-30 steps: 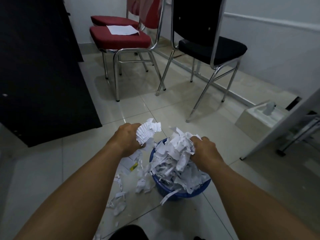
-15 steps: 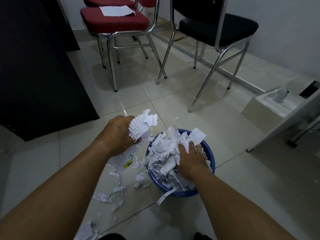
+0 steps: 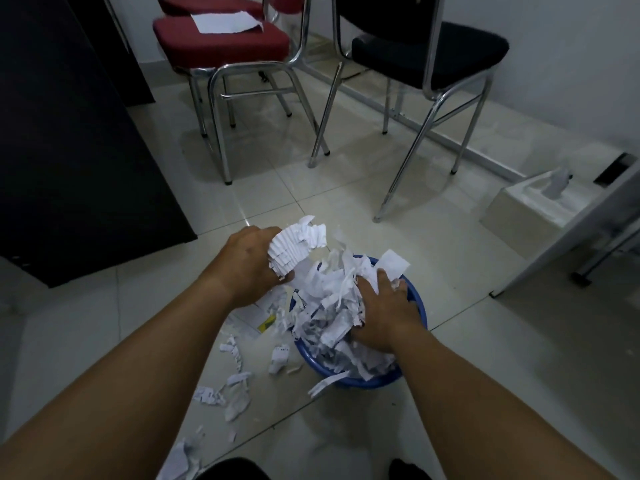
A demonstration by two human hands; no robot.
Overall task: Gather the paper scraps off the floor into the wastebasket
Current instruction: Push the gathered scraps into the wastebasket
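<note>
One blue wastebasket [image 3: 417, 303], overfull with paper scraps [image 3: 332, 306], centre floor; loose scraps [image 3: 235, 393] at its 8 o'clock; right hand [image 3: 384, 306] flat, fingers spread, pressing the heap; left hand [image 3: 249, 265] at 10 o'clock, fist closed on a paper wad [image 3: 294, 247]; three chairs [image 3: 429, 57] at 12 o'clock.

Print on the paper scraps [image 3: 239, 386] is too small to read.

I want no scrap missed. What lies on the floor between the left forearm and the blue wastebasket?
In the head view, loose paper scraps litter the tiles between the left forearm and the blue wastebasket, plus a flat sheet with a yellow mark.
</note>
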